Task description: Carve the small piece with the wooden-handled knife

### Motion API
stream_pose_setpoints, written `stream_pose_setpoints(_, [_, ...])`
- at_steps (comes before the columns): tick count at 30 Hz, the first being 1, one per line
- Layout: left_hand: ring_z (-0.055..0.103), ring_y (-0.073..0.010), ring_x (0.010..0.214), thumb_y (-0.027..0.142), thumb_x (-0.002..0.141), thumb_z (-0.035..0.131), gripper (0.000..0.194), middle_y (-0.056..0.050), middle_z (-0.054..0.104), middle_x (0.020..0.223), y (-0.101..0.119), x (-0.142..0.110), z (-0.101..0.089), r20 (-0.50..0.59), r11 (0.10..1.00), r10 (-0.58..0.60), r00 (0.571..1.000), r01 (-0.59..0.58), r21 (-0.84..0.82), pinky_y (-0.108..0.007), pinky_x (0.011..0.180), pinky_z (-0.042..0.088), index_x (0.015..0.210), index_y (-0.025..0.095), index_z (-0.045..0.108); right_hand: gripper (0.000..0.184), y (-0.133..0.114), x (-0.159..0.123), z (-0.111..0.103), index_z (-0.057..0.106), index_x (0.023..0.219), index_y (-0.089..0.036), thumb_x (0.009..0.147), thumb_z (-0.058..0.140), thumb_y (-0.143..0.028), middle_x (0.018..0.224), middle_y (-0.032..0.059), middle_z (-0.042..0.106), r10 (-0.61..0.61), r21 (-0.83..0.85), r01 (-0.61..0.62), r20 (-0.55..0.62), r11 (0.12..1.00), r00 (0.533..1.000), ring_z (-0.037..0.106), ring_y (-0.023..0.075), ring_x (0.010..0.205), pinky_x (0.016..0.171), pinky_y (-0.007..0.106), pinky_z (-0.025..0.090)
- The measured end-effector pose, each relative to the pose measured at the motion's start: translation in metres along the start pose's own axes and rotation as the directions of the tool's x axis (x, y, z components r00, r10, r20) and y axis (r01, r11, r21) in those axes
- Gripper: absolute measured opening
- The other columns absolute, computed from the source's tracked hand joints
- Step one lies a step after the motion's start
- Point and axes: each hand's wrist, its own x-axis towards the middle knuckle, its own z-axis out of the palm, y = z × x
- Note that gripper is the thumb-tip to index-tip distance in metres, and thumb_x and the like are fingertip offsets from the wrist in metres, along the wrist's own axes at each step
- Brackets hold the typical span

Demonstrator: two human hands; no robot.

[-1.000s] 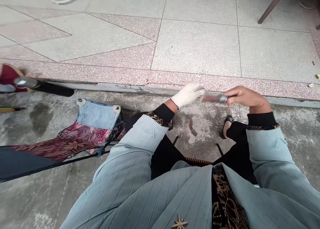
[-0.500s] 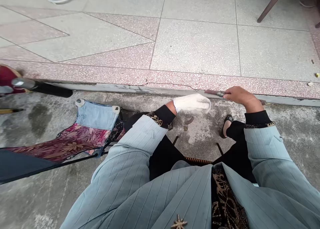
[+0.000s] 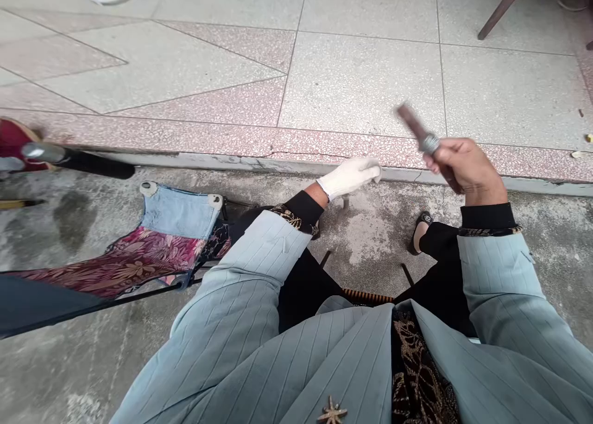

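One brown tool (image 3: 414, 125) juts from the clenched right hand (image 3: 472, 169); left hand (image 3: 349, 176) curled, hold unclear.

**Tool (image 3: 430, 144) Lay Right of the Left Grip (image 3: 351, 175)**

The tool was in the right grip (image 3: 463, 164), its far end over the tiled step (image 3: 365, 84). Nearer the body spread the concrete floor (image 3: 370, 238), a folding chair (image 3: 180, 217) on it to the left. Farther left was another person's shoe (image 3: 16, 143). At the right rear, a furniture leg (image 3: 503, 10) stood on the tiles.

Bright, diffuse light; pale tiles (image 3: 364, 93) glare slightly; held tool (image 3: 414, 122) seems motion-blurred.
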Motion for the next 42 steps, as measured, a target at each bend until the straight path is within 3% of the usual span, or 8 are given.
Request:
stream_pose_setpoints(4, [0.048, -0.0078, 0.055, 0.041, 0.095, 0.049, 0.032, 0.0, 0.058, 0.074, 0.002, -0.001, 0.016, 0.194, 0.992, 0.04, 0.98, -0.016, -0.124, -0.02, 0.052, 0.036, 0.088, 0.015, 0.066, 0.031, 0.007, 0.004, -0.002, 0.066, 0.075, -0.017, 0.087, 0.076, -0.045, 0.071, 0.0023, 0.063, 0.03, 0.199, 0.051, -0.385, 0.979, 0.923, 0.051, 0.0096, 0.056, 0.051, 0.022, 0.043])
stream_pose_setpoints(18, [0.04, -0.0068, 0.048, 0.047, 0.094, 0.06, 0.034, 0.003, 0.049, 0.059, 0.01, -0.009, 0.011, 0.322, 0.922, 0.178, 0.93, -0.044, -0.384, -0.021, 0.049, 0.035, 0.089, 0.014, 0.068, 0.018, 0.018, 0.022, 0.006, 0.075, 0.087, -0.013, 0.089, 0.062, -0.026, 0.066, 0.0034, 0.063, 0.16, -0.411, -0.34, -0.413, 0.846, 0.897, 0.052, 0.0136, 0.058, 0.055, 0.027, 0.037])
stream_pose_setpoints(23, [0.039, -0.0066, 0.048, 0.045, 0.093, 0.061, 0.033, 0.003, 0.05, 0.058, 0.012, -0.012, 0.002, 0.255, 0.913, 0.168, 0.952, -0.052, -0.405, -0.021, 0.049, 0.032, 0.088, 0.014, 0.068, 0.015, 0.008, 0.017, 0.011, 0.08, 0.086, -0.018, 0.084, 0.071, -0.03, 0.077, 0.0059, 0.072, 0.476, -0.704, -0.308, 0.049, 0.64, 0.878, 0.062, 0.0194, 0.069, 0.061, 0.03, 0.042])
stream_pose_setpoints(27, [0.042, -0.0067, 0.051, 0.039, 0.09, 0.058, 0.026, 0.002, 0.055, 0.065, 0.012, -0.011, -0.006, 0.136, 0.962, 0.095, 0.986, -0.056, -0.268, -0.021, 0.051, 0.031, 0.085, 0.014, 0.066, 0.017, 0.007, 0.012, 0.022, 0.081, 0.08, -0.022, 0.072, 0.084, -0.037, 0.072, 0.0017, 0.072, 0.474, -0.571, -0.139, 0.495, 0.809, 0.728, 0.063, 0.0182, 0.066, 0.062, 0.029, 0.046])
stream_pose_setpoints(31, [0.045, -0.0086, 0.056, 0.035, 0.092, 0.05, 0.029, 0.001, 0.056, 0.066, 0.008, -0.004, -0.013, -0.022, 0.998, 0.051, 0.998, -0.052, -0.021, -0.023, 0.057, 0.033, 0.078, 0.015, 0.065, 0.033, 0.0, 0.002, 0.014, 0.082, 0.088, -0.023, 0.07, 0.085, -0.051, 0.075, -0.0002, 0.072, 0.368, -0.44, -0.113, 0.554, 0.891, 0.747, 0.064, 0.0161, 0.068, 0.065, 0.028, 0.05])
stream_pose_setpoints(35, [0.047, -0.0106, 0.059, 0.036, 0.093, 0.046, 0.031, 0.001, 0.057, 0.069, 0.003, 0.001, -0.006, 0.009, 0.996, -0.011, 1.0, 0.01, 0.091, -0.024, 0.06, 0.034, 0.086, 0.015, 0.068, 0.043, -0.003, -0.003, -0.001, 0.075, 0.091, -0.019, 0.078, 0.079, -0.06, 0.073, 0.002, 0.066, 0.004, 0.089, -0.018, 0.153, 0.996, 0.988, 0.055, 0.0126, 0.059, 0.056, 0.027, 0.046])
stream_pose_setpoints(38, [0.049, -0.0108, 0.062, 0.04, 0.093, 0.048, 0.032, 0.001, 0.059, 0.073, 0.004, 0.001, 0.008, 0.208, 0.994, 0.048, 0.977, -0.066, 0.083, -0.024, 0.064, 0.036, 0.088, 0.016, 0.068, 0.039, 0.004, 0.003, -0.002, 0.068, 0.088, -0.018, 0.084, 0.074, -0.056, 0.072, 0.0029, 0.062, 0.026, 0.197, 0.029, -0.272, 0.98, 0.962, 0.049, 0.0118, 0.057, 0.052, 0.026, 0.042])
stream_pose_setpoints(42, [0.048, -0.0114, 0.065, 0.038, 0.093, 0.05, 0.029, 0.001, 0.059, 0.074, 0.009, -0.001, 0.017, 0.369, 0.97, 0.193, 0.909, -0.233, 0.067, -0.024, 0.067, 0.035, 0.082, 0.016, 0.066, 0.027, 0.016, 0.015, 0.006, 0.066, 0.077, -0.016, 0.087, 0.069, -0.041, 0.065, 0.003, 0.059, 0.187, -0.176, -0.267, -0.37, 0.948, 0.91, 0.049, 0.013, 0.056, 0.054, 0.027, 0.039])
